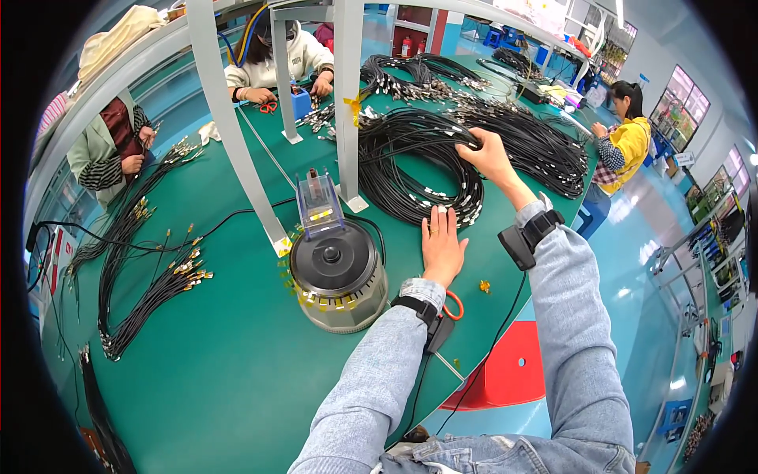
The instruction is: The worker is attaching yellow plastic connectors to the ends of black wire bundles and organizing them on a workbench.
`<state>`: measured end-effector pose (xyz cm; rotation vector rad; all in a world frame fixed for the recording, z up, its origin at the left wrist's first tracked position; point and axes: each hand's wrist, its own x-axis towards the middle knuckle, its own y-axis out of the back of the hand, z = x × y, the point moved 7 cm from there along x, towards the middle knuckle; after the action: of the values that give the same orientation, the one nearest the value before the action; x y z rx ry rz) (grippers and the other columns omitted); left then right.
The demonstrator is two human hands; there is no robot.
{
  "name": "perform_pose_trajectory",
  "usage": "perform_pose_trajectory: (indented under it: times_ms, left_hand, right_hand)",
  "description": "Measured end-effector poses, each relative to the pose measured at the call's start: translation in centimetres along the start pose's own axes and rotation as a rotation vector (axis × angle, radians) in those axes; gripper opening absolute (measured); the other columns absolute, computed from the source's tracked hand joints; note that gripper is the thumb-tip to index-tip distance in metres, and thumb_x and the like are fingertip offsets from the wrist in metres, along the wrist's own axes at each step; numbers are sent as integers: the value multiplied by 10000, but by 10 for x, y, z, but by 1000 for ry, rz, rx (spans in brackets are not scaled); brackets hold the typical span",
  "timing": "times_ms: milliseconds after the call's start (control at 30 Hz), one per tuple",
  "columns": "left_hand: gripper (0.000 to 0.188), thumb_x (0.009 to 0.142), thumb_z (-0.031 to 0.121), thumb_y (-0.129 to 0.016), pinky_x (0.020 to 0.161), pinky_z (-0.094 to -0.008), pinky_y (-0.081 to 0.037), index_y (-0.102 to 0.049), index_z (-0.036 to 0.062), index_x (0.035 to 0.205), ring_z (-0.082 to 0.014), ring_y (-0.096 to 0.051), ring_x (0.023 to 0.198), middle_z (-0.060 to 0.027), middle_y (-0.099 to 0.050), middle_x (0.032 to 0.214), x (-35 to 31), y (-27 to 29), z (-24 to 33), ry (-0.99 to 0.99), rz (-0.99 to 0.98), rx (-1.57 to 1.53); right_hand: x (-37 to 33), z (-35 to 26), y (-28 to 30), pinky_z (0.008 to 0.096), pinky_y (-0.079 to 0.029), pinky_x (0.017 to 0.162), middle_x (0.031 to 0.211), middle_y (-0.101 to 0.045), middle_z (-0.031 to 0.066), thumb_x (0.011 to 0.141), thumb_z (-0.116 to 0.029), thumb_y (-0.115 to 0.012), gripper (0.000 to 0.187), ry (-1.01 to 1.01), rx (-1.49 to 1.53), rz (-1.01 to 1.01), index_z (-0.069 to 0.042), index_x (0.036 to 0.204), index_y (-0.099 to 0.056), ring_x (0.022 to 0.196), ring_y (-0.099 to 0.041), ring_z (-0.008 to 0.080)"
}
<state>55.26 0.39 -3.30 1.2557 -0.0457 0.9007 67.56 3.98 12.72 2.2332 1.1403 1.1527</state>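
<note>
A large coil of black cables (384, 193) with white-tagged ends lies on the green table in front of me. My left hand (443, 251) rests palm down at the coil's near edge, fingers stretched out and touching the cable ends. At the coil's far right side, my right hand (491, 159) is closed round a bundle of its black cables, thumb and fingers together. Orange-handled scissors (453, 306) lie partly hidden beside my left wrist. Left of the coil stands a round grey tape dispenser (332, 272) with a black top and yellow tape pieces round its rim.
Grey frame posts (347, 103) rise from the table behind the dispenser. More cable bundles (529, 142) lie at the right and far side, others (118, 276) at the left. Co-workers sit across and to the right (628, 134). A red stool (513, 367) stands by the table edge.
</note>
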Motion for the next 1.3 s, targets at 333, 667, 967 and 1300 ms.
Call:
perform_pose_trajectory:
  times_ms: [333, 667, 967, 1300]
  left_hand:
    - [703, 821, 373, -568, 1077, -468, -174, -297, 8, 1358, -321, -208, 1332, -189, -317, 1378, 2, 3, -2, -22, 31, -18]
    - [510, 779, 245, -629, 1014, -454, -267, -455, 78, 1228, -290, -384, 1170, -130, -459, 1183, 19, 13, -2, -115, 135, -6]
    - [426, 787, 167, -606, 1009, -453, -273, -483, 89, 1187, -279, -422, 1130, -121, -494, 1126, 14, 2, -3, -139, 88, 10]
    - [345, 807, 235, -632, 925, -380, -365, -496, 56, 1068, -206, -494, 988, -69, -532, 1057, 13, 43, -9, 457, -181, -2264]
  right_hand:
    - [-9, -6, 49, 261, -447, 604, 716, -612, 90, 720, -137, -679, 249, 85, 48, 298, 30, 891, -609, 644, -541, 99]
    - [-25, 24, 33, 287, -456, 623, 728, -615, 119, 694, -112, -703, 254, 65, -110, 32, -1, 900, -604, 642, -579, 175]
    - [-42, -61, 99, 280, -461, 619, 713, -597, 104, 642, 60, -644, 238, 415, -282, 291, 6, 864, -580, 646, -576, 156]
    - [-142, -47, 57, 368, -439, 596, 687, -562, 93, 613, 5, -639, 195, 473, -415, 64, -48, 787, -567, 660, -551, 300]
